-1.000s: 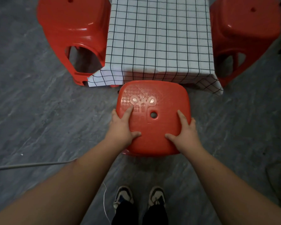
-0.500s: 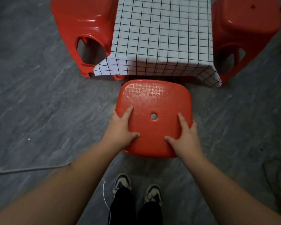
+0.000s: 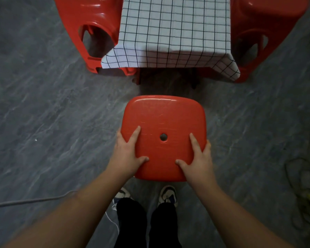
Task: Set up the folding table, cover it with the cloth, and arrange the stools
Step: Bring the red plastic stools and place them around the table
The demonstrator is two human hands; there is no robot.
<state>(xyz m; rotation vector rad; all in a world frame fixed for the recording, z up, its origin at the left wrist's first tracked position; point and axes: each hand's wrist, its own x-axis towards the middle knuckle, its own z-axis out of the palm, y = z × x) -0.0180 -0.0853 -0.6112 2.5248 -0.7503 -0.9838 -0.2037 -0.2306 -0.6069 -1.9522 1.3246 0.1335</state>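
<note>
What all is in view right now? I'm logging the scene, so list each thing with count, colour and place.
stools: three, red; one near centre under both hands, one left of the table, one right of it.
tablecloth: one, white with black grid, draped over the table at top centre.
floor: grey, marbled.
cable: one, grey, lower left on the floor.
shoes: two, white and dark, bottom centre.
left hand: grips the near stool's seat edge.
right hand: grips the opposite seat edge.
</note>
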